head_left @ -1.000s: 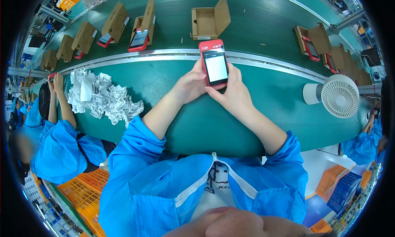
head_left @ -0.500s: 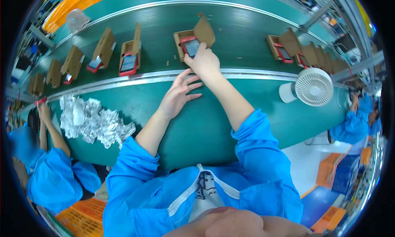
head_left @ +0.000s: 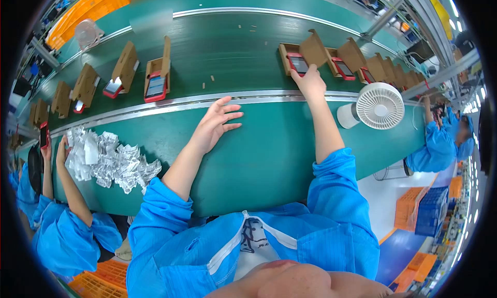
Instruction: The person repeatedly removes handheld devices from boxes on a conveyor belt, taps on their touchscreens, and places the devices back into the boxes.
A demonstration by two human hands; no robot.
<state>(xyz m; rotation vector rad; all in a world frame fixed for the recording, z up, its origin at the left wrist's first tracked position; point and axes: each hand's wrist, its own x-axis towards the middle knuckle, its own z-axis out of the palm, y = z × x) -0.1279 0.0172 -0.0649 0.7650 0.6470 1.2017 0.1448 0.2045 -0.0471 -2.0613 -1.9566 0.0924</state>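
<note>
My right hand reaches across the metal rail to an open cardboard box. Thumb and fingers close on the lower edge of the red-framed handheld device in it; the grip is partly hidden. That device has a dark screen, and the brown box lid stands raised at its right. Over the green table, near the rail, my left hand hovers with fingers spread and nothing in them.
Boxes with red devices line the belt: one box at left, another just right of my hand. A white fan stands right, crumpled clear bags lie left. A co-worker's hand holds a red device; another person sits right.
My right hand and the box with its device have moved right along the belt, close to the row of boxes there. My left hand stays open, slightly further left and lower.
</note>
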